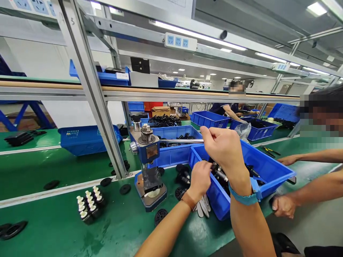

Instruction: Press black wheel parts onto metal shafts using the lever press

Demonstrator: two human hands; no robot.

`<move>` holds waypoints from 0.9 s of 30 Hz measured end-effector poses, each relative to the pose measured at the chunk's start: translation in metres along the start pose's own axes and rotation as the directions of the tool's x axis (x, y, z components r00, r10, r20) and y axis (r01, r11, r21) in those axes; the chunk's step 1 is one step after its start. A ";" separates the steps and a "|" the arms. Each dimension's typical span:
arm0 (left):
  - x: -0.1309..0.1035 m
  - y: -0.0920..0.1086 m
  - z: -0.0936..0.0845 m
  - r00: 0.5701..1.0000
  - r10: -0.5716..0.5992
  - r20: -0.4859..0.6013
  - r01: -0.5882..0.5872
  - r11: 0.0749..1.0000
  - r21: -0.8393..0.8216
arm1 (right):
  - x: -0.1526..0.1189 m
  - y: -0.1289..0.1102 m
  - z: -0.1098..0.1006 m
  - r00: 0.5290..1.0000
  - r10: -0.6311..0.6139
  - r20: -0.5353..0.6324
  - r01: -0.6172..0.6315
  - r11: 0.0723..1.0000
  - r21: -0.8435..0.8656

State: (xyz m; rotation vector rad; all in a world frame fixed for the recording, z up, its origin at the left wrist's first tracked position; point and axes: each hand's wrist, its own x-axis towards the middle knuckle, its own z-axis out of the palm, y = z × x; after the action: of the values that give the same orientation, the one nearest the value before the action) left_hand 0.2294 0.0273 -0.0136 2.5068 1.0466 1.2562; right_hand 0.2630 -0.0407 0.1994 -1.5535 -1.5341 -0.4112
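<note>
A blue bench arbor press (151,151) stands upright on the green bench, and its metal lever (183,141) points to the right. My right hand (223,148), with a blue band at the wrist, is closed in a fist around the lever's end. Lower and to the left, my left hand (199,180) has its fingers curled at the near-left wall of a blue bin (270,176). What those fingers hold, if anything, is hidden. Black cylindrical parts (221,175) lie in the bin just beyond them. A black block (152,178) sits under the press ram.
White-topped black parts (89,203) stand grouped at left. Black discs (125,189) and a white glove (203,207) lie around the press. Another blue bin (171,157) is behind it. A co-worker's hand (284,206) rests at right, near pliers (269,151). A metal post (89,89) rises at left.
</note>
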 end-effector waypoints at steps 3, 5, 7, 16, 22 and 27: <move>-0.032 -0.029 -0.011 0.891 -0.453 0.043 0.420 0.855 0.303 | -0.003 0.000 0.003 0.999 -0.003 -0.042 0.004 1.000 0.005; -0.046 -0.041 -0.013 0.793 -0.605 0.069 0.519 0.731 0.442 | -0.003 0.001 0.005 0.998 -0.002 -0.058 0.003 1.000 0.019; -0.055 -0.046 -0.009 0.797 -0.595 0.103 0.487 0.734 0.474 | -0.004 0.003 0.006 0.998 0.002 -0.056 0.000 0.999 0.032; -0.057 -0.071 0.007 0.907 -0.228 0.353 0.025 0.868 0.496 | -0.010 0.007 0.004 1.000 0.028 -0.006 -0.028 0.999 0.035; -0.042 -0.078 0.012 0.869 -0.090 0.486 -0.163 0.876 0.454 | -0.011 0.007 0.004 0.999 0.046 0.012 -0.047 0.997 0.057; -0.044 -0.074 0.015 0.863 -0.077 0.499 -0.186 0.870 0.456 | -0.011 0.008 0.003 0.999 0.036 0.011 -0.037 0.998 0.048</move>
State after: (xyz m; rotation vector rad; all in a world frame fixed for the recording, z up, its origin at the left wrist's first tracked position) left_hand 0.1842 0.0565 -0.0820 3.0005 1.2675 0.2835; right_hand 0.2671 -0.0439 0.1863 -1.5457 -1.5101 -0.3438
